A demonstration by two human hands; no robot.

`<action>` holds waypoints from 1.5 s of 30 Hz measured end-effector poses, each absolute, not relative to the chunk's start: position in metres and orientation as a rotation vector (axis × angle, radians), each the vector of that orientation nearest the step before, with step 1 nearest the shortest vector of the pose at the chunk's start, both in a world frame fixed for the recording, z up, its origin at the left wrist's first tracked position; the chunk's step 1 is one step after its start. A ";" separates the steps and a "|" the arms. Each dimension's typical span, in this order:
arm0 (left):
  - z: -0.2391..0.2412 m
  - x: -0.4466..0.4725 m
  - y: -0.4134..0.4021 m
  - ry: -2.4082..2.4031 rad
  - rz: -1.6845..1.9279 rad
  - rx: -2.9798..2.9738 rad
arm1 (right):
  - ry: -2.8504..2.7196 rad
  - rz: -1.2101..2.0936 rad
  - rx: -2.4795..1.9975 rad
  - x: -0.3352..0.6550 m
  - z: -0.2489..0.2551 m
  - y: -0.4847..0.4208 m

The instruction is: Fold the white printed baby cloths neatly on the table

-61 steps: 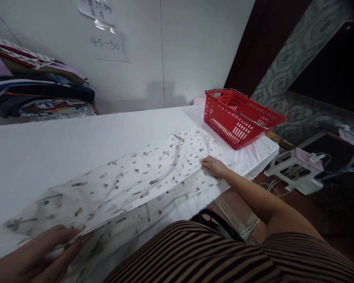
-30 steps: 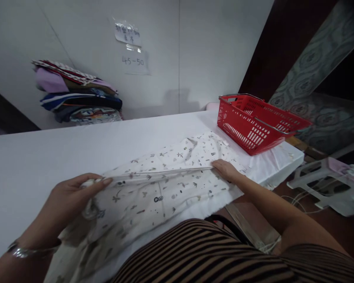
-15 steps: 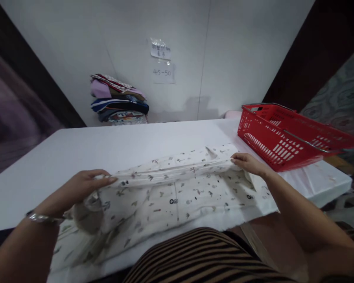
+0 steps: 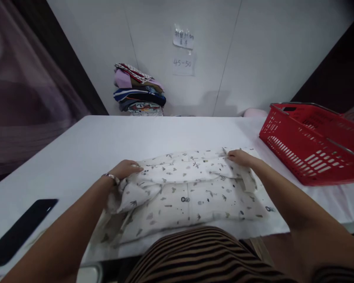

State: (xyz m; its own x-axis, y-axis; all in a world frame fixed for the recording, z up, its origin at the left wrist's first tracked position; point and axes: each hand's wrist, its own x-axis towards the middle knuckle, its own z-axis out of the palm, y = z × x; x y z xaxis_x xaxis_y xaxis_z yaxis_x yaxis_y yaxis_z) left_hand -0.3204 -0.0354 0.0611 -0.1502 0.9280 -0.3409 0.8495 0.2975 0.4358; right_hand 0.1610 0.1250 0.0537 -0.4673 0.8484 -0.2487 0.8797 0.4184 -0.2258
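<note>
A white cloth printed with small grey and brown plant motifs (image 4: 174, 204) lies across the front of the table, its upper layer gathered into a loose fold. My left hand (image 4: 126, 169), with a bracelet at the wrist, pinches the fold's left end. At the opposite end my right hand (image 4: 238, 157) grips the cloth between thumb and fingers. Below my left hand a bunched part of the cloth bulges outward. The near edge of the cloth reaches almost to my striped top.
A red plastic basket (image 4: 301, 157) with wire handles stands at the right. Folded garments (image 4: 140, 92) are stacked against the back wall. A black phone (image 4: 23, 232) lies at the left on the white table (image 4: 85, 157). Paper notes (image 4: 183, 65) hang on the wall.
The raised fold of cloth has been brought down flatter onto the layer beneath, with both hands still holding its ends. My view has shifted left, bringing the phone into sight.
</note>
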 end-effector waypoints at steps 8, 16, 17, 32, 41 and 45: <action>0.070 -0.317 -0.035 2.179 0.081 1.578 | 2.565 -0.499 1.496 0.153 0.041 0.124; 0.066 -0.254 -0.021 1.976 0.205 2.033 | 2.938 -0.635 1.155 0.076 0.034 0.105; 0.062 -0.249 -0.020 1.936 0.192 2.056 | 2.948 -0.669 1.105 0.068 0.030 0.103; 0.044 -0.237 -0.023 1.840 0.090 2.085 | 3.032 -0.470 1.042 0.056 0.008 0.086; 0.042 -0.235 -0.021 1.820 0.064 2.088 | 3.098 -0.449 1.013 0.061 0.004 0.079; 0.048 -0.241 -0.020 1.831 0.224 2.055 | 3.128 -0.632 1.159 0.063 0.009 0.077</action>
State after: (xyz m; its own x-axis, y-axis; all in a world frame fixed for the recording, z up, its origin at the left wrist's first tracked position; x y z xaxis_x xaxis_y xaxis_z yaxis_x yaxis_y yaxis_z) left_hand -0.2409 -0.0196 0.0475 0.1393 0.9817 -0.1298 0.9214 -0.0805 0.3801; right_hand 0.0629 0.0770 0.0094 -0.7385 0.6659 0.1058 0.5726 0.7023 -0.4230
